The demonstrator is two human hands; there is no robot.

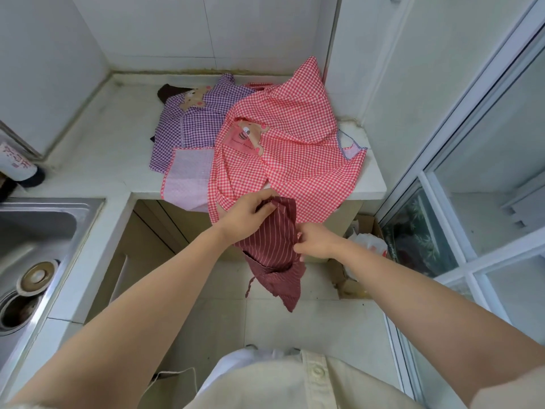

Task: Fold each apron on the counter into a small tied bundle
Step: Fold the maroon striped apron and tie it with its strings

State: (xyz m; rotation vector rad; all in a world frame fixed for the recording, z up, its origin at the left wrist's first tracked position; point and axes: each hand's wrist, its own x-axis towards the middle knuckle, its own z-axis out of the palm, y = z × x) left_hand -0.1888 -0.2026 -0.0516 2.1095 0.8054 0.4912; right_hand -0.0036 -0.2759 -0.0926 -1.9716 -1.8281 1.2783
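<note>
A dark red striped apron (271, 249) hangs in the air in front of the counter, partly folded, with a thin tie dangling at its lower left. My left hand (247, 212) grips its upper edge. My right hand (315, 240) pinches its right side. Behind them a red checked apron (295, 149) with a bear patch lies spread on the white counter (97, 149) and droops over the front edge. A purple checked apron (191, 128) with a pink quilted panel lies to its left, partly under it.
A steel sink (35, 228) with a drain plug sits at the left. A dark bottle (17, 166) stands by the wall. A cardboard box with a plastic bag (365, 243) is on the floor under the counter's right end. Glass sliding doors (472, 202) run along the right.
</note>
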